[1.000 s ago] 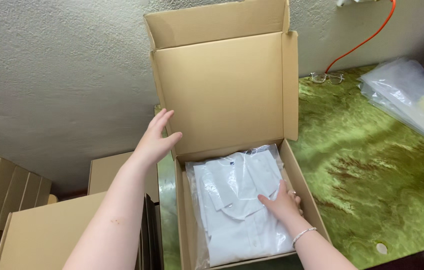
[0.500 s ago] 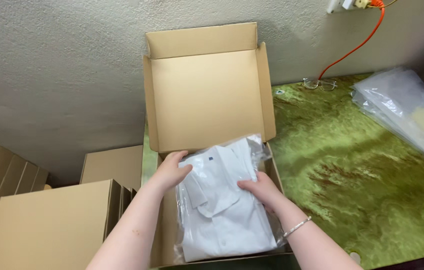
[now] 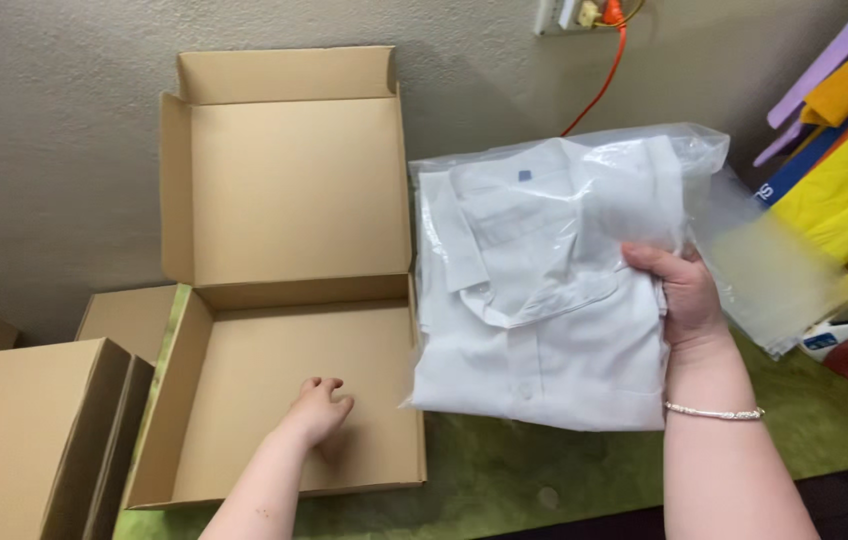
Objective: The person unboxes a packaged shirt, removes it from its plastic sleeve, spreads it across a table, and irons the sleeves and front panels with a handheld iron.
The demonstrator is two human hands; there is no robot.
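holding bagged white shirt [image 3: 544, 300] in right hand [image 3: 689, 295], left hand [image 3: 319, 410] in open cardboard box [image 3: 274, 200]

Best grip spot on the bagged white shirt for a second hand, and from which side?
Probably the left edge of the bagged white shirt, approached from the left. The right hand already clamps the right edge and the packet hangs flat, facing the camera, so its left side is free. The left hand rests in the open cardboard box.
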